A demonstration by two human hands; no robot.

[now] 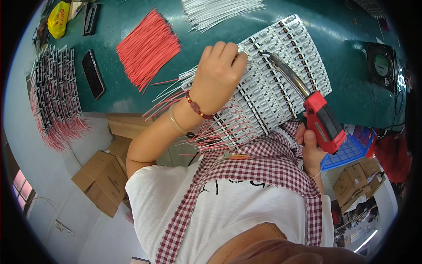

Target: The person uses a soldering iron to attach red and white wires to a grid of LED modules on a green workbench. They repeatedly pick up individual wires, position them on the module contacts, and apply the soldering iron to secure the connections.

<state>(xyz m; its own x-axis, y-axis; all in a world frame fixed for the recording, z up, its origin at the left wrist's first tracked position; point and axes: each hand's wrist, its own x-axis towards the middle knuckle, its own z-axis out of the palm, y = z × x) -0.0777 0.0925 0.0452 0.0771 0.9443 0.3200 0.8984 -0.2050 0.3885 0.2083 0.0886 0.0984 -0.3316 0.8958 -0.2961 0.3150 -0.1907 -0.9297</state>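
Observation:
A large white panel of small circuit boards point(281, 75) lies aslant on the green table, its near edge by my checked apron. My left hand point(220, 72) is bent over its far left part, fingers curled down and closed. The fingertips are hidden, so what they pinch I cannot make out. Red and white wires point(224, 127) stick out from the panel's left and near rows, some passing under my left wrist. In my right hand point(310, 147) is a red-and-black soldering gun point(324, 122). Its metal tip reaches over the panel, just right of my left fingers.
Bundles of red wires point(148, 48) and white wires point(220, 11) lie on the far table. A phone point(93, 74) and a stack of wired boards point(55, 92) are left. At right are a black fan point(381, 65) and a blue basket point(347, 154). Cardboard boxes point(103, 180) stand below.

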